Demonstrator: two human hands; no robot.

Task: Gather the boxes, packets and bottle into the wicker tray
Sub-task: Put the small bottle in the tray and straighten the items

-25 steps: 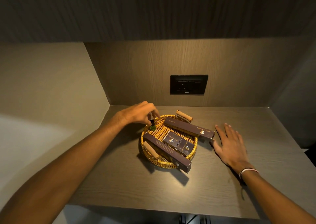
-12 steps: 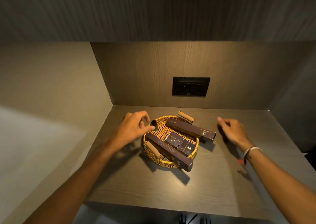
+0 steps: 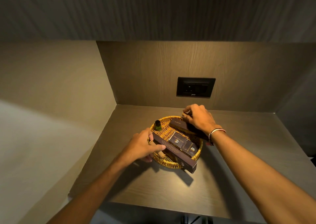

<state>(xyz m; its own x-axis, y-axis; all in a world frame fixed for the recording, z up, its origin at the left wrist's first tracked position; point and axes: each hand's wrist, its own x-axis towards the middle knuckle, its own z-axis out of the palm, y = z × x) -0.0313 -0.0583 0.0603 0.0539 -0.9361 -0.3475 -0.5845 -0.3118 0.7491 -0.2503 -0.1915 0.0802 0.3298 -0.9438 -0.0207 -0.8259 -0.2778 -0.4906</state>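
A round wicker tray (image 3: 168, 164) sits on the dark wooden shelf (image 3: 153, 187). Inside it stand a small green bottle (image 3: 157, 126) with a black cap, two small dark packets (image 3: 183, 143) side by side, and two long dark boxes. The near long box (image 3: 186, 162) lies across the rim and sticks out at the front right. The far long box (image 3: 177, 124) rests on the back rim. My left hand (image 3: 142, 146) grips the tray's near-left wooden handle. My right hand (image 3: 198, 117) closes on the far handle at the back, covering part of the far box.
A black wall socket plate (image 3: 195, 87) is set in the back panel above the shelf. Wood panels close the niche at the left and right. The shelf's front edge (image 3: 153, 205) runs below my forearms.
Both hands came in onto the tray: the left moved from beside the bottle to the near handle, the right swung from the shelf at the right to the far handle. The bottle stands free.
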